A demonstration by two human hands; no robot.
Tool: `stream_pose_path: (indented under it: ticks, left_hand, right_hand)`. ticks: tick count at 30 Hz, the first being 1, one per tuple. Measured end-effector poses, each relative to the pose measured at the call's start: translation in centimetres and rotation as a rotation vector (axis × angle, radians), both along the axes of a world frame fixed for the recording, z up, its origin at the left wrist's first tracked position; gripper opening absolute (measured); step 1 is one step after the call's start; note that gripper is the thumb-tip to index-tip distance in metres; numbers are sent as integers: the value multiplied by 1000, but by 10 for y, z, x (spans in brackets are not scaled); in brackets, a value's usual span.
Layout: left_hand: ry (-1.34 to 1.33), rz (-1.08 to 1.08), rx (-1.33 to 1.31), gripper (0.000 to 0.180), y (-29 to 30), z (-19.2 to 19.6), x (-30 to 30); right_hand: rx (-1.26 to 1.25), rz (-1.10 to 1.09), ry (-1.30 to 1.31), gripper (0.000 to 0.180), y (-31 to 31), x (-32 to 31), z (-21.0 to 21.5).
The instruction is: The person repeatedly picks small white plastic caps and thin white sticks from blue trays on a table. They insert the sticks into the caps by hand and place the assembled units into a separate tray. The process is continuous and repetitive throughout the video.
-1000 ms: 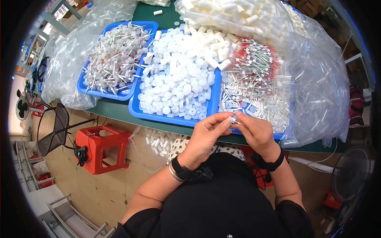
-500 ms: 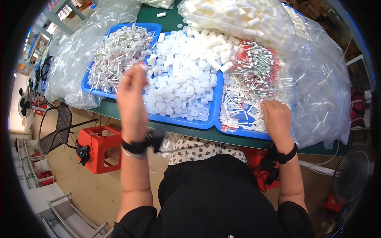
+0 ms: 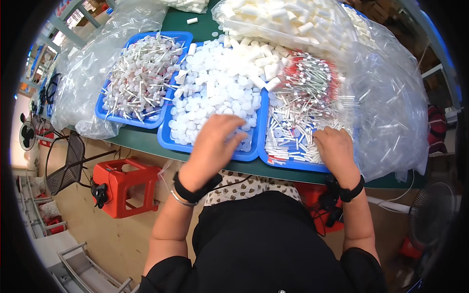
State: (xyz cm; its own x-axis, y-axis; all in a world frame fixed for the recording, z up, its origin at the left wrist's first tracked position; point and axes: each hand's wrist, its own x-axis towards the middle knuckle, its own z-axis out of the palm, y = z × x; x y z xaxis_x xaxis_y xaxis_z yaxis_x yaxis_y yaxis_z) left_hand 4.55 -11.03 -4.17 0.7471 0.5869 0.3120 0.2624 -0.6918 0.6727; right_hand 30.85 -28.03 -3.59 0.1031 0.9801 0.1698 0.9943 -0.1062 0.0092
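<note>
Over the near part of the middle blue tray is my left hand, its thumb and fingers apart above a heap of translucent white plastic discs. My right hand sits low over the right blue tray, fingertips pinched together; what is between them, if anything, is too small to make out. Around it lie short white tubes, and behind them a pile of thin metal pins with red among them. The left blue tray holds many pins fitted with discs.
A clear bag of white foam-like cylinders lies at the back, with loose cylinders spilling onto the disc heap. Crumpled clear plastic bags flank the trays on the green table. A red stool stands below left.
My left hand has moved right and nearer, from beside the left tray to over the discs, and its fingers have spread. The right hand stays among the white tubes.
</note>
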Motion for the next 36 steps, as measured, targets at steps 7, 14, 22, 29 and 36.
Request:
stream_pose_path:
  ticks: [7, 14, 22, 29, 36]
  left_hand:
    - [147, -6, 189, 24, -22, -22, 15]
    - [134, 17, 167, 19, -15, -25, 15]
    - [120, 58, 108, 15, -9, -26, 15]
    - [287, 15, 233, 18, -16, -21, 12]
    - [-17, 88, -142, 13, -19, -4, 17]
  right_hand:
    - [3, -73, 152, 7, -5, 6, 11]
    - [24, 23, 99, 7, 14, -7, -8]
    - [99, -48, 235, 3, 5, -7, 7]
    - [107, -244, 798, 8, -7, -10, 23]
    - [289, -182, 1375, 11, -4, -26, 25]
